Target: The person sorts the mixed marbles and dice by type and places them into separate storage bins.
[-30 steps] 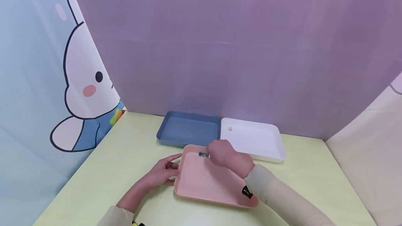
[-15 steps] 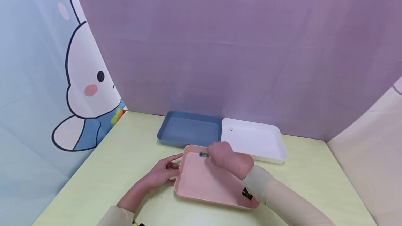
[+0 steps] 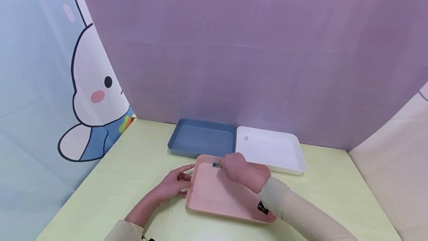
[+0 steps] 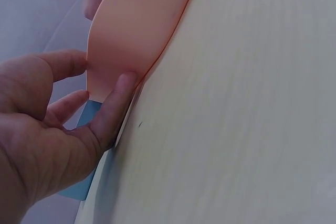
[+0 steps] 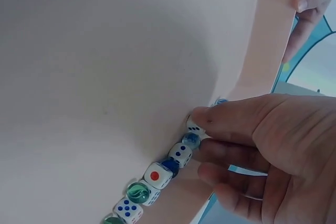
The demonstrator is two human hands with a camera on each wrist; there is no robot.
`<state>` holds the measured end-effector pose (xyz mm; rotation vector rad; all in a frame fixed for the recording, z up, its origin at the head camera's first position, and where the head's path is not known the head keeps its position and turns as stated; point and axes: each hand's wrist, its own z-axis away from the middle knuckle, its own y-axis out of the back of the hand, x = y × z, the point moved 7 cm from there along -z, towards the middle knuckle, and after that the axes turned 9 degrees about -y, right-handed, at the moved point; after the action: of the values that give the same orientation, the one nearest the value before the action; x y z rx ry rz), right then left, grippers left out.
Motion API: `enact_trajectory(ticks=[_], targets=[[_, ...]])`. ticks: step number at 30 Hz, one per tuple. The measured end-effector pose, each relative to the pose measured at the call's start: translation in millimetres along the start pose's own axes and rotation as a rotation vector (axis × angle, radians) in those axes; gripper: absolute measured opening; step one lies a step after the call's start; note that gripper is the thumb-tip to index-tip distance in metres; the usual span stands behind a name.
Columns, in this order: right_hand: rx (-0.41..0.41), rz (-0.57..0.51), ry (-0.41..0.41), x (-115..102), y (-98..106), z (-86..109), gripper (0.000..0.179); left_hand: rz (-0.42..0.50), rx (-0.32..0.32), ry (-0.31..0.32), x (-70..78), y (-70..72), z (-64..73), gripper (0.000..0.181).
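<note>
My right hand (image 3: 238, 168) reaches over the pink tray (image 3: 227, 200) to its far wall. In the right wrist view the thumb and fingers pinch a white die (image 5: 195, 125) at the end of a row lying along that wall. The row mixes white dice (image 5: 158, 176) with glass marbles, among them a green marble (image 5: 138, 192) and a light blue marble (image 5: 191, 140). Another bluish marble (image 5: 221, 101) shows just past the thumb. Spread fingers of my left hand (image 3: 172, 185) touch the tray's left side; the left wrist view has the thumb (image 4: 126, 81) against its outer wall.
Behind the pink tray, a blue tray (image 3: 204, 138) and a white tray (image 3: 274, 151) stand side by side on the pale table (image 3: 143, 148). One small die (image 3: 246, 138) lies in the white tray. A purple curtain (image 3: 234, 47) hangs behind.
My right hand has edged left and slightly nearer along the row, covering a die and a marble that showed before. The left hand stays at the tray's side.
</note>
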<state>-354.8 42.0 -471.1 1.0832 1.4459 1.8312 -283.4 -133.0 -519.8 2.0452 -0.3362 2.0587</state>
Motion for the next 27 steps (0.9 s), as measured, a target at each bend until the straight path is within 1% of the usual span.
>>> enact_trajectory(ticks=[6, 9, 11, 18, 23, 27], targets=[[0.017, 0.071, 0.016, -1.0, 0.7, 2.9, 0.015, -0.002, -0.002, 0.005, 0.2, -1.4, -0.3, 0.064], [0.019, 0.051, 0.021, -0.8, 2.1, 4.8, 0.015, -0.002, -0.004, 0.006, 0.0, -1.8, -0.7, 0.064], [0.014, -0.004, 0.025, 0.0, 4.0, 6.2, 0.013, 0.002, -0.005, 0.006, -0.1, -1.8, -0.9, 0.064], [0.005, -0.257, 0.031, 8.0, 16.2, 12.7, 0.005, 0.014, -0.006, -0.001, 0.0, -0.9, -1.3, 0.065], [0.024, -0.475, 0.066, 16.3, 31.2, 19.7, 0.003, 0.026, -0.009, -0.004, -1.6, -0.9, -2.1, 0.065], [0.031, -0.632, 0.071, 26.4, 35.9, 23.7, 0.004, 0.037, -0.012, -0.009, -1.9, -1.9, -2.4, 0.065]])
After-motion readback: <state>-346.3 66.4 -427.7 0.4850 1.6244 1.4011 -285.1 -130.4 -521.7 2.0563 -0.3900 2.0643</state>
